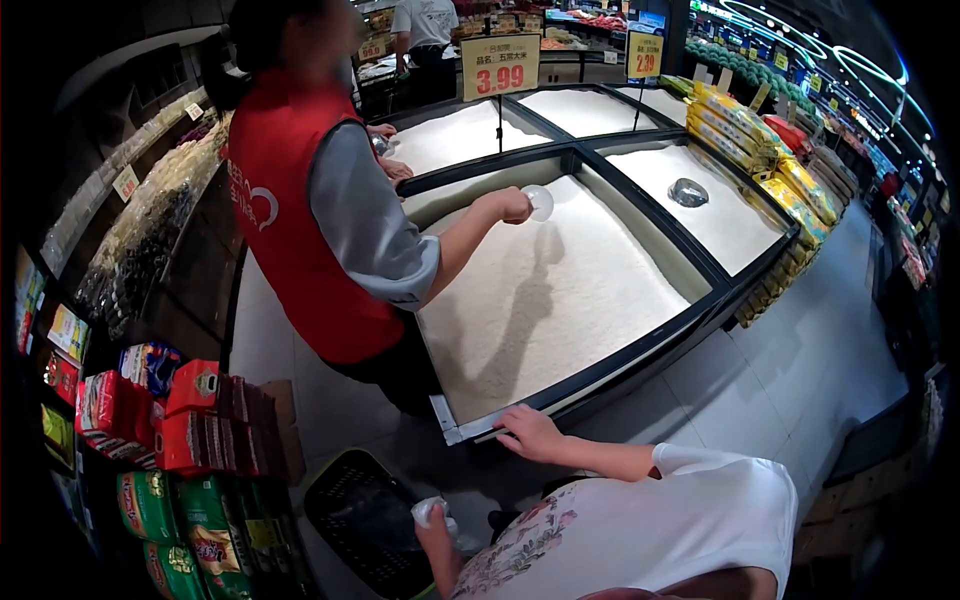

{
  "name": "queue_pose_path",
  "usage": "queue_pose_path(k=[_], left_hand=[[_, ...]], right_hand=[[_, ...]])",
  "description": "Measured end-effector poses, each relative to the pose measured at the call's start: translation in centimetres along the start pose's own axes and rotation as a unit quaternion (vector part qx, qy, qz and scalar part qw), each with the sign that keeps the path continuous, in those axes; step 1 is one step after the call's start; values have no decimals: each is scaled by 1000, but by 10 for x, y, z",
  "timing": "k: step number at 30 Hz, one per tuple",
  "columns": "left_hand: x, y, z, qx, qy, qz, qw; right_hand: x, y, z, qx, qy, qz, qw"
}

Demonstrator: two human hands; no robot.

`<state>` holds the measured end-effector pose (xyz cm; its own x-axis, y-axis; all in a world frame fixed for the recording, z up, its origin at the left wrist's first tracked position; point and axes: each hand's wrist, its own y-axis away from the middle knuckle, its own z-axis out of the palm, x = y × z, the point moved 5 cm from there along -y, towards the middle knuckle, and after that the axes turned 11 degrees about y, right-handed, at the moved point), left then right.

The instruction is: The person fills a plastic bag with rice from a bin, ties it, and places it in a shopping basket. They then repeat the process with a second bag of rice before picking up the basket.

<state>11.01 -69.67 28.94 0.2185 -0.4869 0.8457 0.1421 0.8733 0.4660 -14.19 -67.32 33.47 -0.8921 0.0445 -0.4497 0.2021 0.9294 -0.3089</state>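
My left hand (437, 538), low in the view, is closed round a crumpled, whitish plastic bag (424, 512), beside a dark basket (345, 482) with a green rim. My right hand (532, 434) rests with its fingers apart at the near edge of a black-framed bin (590, 388) and holds nothing. White grain (590, 290) fills much of this bin. Over it, a person in a red vest (300, 230) stretches out a hand (515, 206) holding a pale round scoop (539, 203). That person's other hand (397, 170) is by the bins' left side.
A metal bowl (688, 192) lies on grain in the right bin. Price signs (500, 68) stand above the bins. Yellow sacks (735, 125) are stacked at the right, red (192, 390) and green packages (145, 505) at the lower left. Another person (425, 40) stands behind.
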Motion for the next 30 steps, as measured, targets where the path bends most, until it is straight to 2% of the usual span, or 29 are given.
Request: queue_pose_path(k=[2, 5, 7, 8, 11, 13, 15, 17, 19, 20, 21, 22, 23, 24, 25, 26, 27, 28, 29, 30], left_hand=[[-9, -23, -39, 47, 73, 56, 995], [-18, -45, -75, 71, 90, 42, 992], [-20, -58, -86, 85, 77, 38, 993], [-25, -66, -93, 91, 96, 26, 991], [-32, -85, -101, 92, 149, -15, 984], [-39, -96, -106, 90, 184, -44, 978], [-65, -107, -120, 189, 329, -96, 920], [-88, -108, -136, 208, 334, -106, 913], [-91, -99, -143, 167, 319, -13, 933], [-122, -115, -163, 189, 423, -128, 877], [-125, -112, -169, 125, 367, -49, 921], [-134, -114, -173, 146, 434, -137, 879], [-153, -121, -182, 143, 478, -159, 852], [-139, -113, -173, 93, 491, -139, 855], [-147, -110, -177, 121, 501, -168, 840], [-141, -104, -175, 119, 519, -151, 833], [-157, -104, -187, 154, 540, -157, 812], [-163, -104, -194, 188, 537, -128, 813], [-172, -99, -205, 261, 540, -127, 790], [-181, -97, -211, 278, 575, -127, 759]], right_hand=[[-5, -7, 2, 20, 24, -18, 999], [-6, -19, -2, 36, 69, -35, 996], [1, -25, -2, 37, 106, 21, 993], [5, -26, 0, 85, 128, 16, 988], [20, -29, 14, 38, 196, 33, 979], [20, -31, 18, 61, 219, 12, 974], [23, -30, 22, 42, 238, 27, 970], [23, -30, 21, 55, 235, 20, 970], [21, -30, 20, 65, 231, 10, 971], [21, -30, 19, 74, 242, 12, 968], [20, -31, 19, 78, 249, 10, 965], [21, -32, 20, 81, 242, 15, 967], [22, -33, 20, 72, 241, 12, 968], [22, -34, 23, 27, 280, 1, 960], [22, -35, 23, 46, 266, -6, 963], [23, -36, 26, 30, 311, 0, 950], [19, -37, 25, 2, 272, 19, 962], [21, -33, 26, 6, 270, 12, 963], [25, -34, 29, 21, 272, 9, 962], [29, -32, 32, 6, 264, 6, 965]])
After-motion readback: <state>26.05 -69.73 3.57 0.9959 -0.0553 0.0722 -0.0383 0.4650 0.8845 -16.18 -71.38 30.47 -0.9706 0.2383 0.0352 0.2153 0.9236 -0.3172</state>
